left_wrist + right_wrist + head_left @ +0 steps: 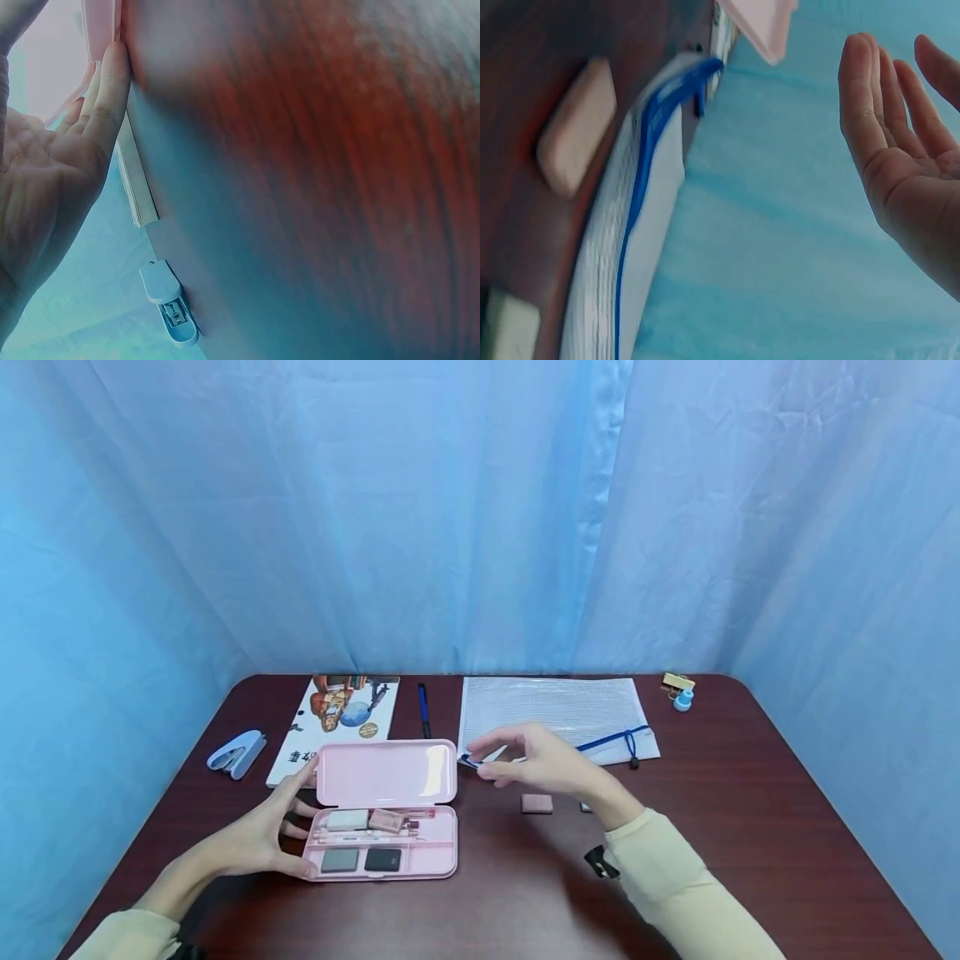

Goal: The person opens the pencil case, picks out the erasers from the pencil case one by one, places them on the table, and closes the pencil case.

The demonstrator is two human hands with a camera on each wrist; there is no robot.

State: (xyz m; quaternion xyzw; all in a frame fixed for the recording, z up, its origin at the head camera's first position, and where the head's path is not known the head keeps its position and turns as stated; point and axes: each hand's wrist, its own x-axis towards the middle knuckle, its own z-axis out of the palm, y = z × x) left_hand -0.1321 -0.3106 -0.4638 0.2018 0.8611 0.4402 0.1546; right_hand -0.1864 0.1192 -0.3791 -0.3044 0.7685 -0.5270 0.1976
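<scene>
An opened pink pencil case (431, 861) lies on the table with its lid (375, 774) tipped back. Inside are pale and pink erasers (387, 821), white pens (360, 837), a grey block (340, 860) and a black block (382, 859). My left hand (258, 835) is spread along the case's left side, thumb at the front corner and fingers up by the lid. In the left wrist view, its straight fingers (112, 82) touch the pink edge. To the right of the lid, my right hand (536, 760) hovers with loosely bent fingers and nothing between them.
Behind the right hand lies a white mesh zip pouch (547, 710). A pink eraser (536, 803) sits nearer me, with a pale piece (586, 807) partly behind the wrist. Around the back are a stapler (237, 753), book (300, 727), blue pen (424, 710), clip (678, 682) and small blue item (682, 700).
</scene>
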